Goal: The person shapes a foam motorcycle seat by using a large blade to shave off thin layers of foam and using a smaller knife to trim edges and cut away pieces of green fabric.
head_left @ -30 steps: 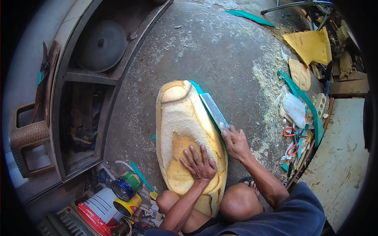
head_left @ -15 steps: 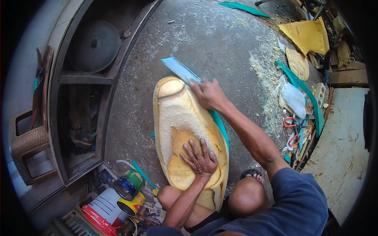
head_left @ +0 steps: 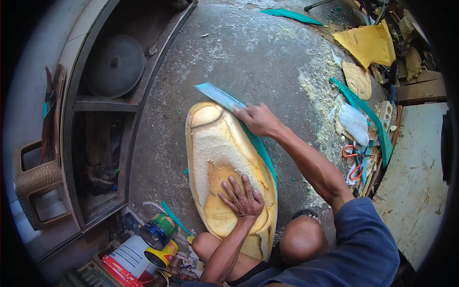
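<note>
A long motorcycle seat foam (head_left: pixel 203 138), yellowish with a pale, roughened middle, lies lengthwise before me. A teal layer (head_left: pixel 260 150) shows along its right edge. My left hand (head_left: pixel 243 198) rests flat on the near half of the foam, fingers spread. At the far right of the foam, my right hand (head_left: pixel 258 119) grips the near end of a flat, light blue board (head_left: pixel 215 95). The board slants across the foam's far right edge, its other end sticking out to the left. My fingers hide part of its near end.
Pale crumbs litter the grey floor (head_left: pixel 239 62). On the right are orange-handled scissors (head_left: pixel 353 152), teal scraps (head_left: pixel 382 136), yellow foam pieces (head_left: pixel 370 45) and a pale board (head_left: pixel 411 182). A dark cabinet (head_left: pixel 106 105) stands left; cans (head_left: pixel 160 253) and a white-and-red bucket (head_left: pixel 128 258) sit lower left.
My right hand and the board have shifted slightly nearer and to the right along the foam's far edge. The left hand stays in place on the foam. The whole view has tilted slightly.
</note>
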{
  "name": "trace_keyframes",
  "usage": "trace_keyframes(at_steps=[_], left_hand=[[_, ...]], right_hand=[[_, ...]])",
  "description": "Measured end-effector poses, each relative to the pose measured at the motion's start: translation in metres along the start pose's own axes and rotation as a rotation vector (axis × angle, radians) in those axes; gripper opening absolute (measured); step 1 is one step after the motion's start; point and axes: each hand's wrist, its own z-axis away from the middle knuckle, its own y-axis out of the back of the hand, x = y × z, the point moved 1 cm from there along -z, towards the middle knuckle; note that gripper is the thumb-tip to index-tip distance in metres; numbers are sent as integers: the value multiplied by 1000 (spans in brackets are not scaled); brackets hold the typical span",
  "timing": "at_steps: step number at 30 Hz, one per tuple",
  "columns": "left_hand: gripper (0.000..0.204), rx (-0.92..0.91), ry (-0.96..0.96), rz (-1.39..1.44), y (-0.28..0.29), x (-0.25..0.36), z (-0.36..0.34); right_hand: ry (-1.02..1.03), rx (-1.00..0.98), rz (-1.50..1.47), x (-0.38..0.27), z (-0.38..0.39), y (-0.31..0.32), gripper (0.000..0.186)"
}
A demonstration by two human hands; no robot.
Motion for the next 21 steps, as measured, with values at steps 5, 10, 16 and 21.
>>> trace_keyframes(at_steps=[5,10,16,21], left_hand=[[60,53,-5,4,1,8,-3],[60,33,-57,7,5,3,-4],[60,45,-16,-8,0,3,-2],[60,0,-19,7,3,5,-8]], right_hand=[[53,153,1,18,47,-6,62],[86,8,183,-13,-65,55,67],[19,-112,225,-10,3,55,71],[92,-110,237,-11,-62,63,75]])
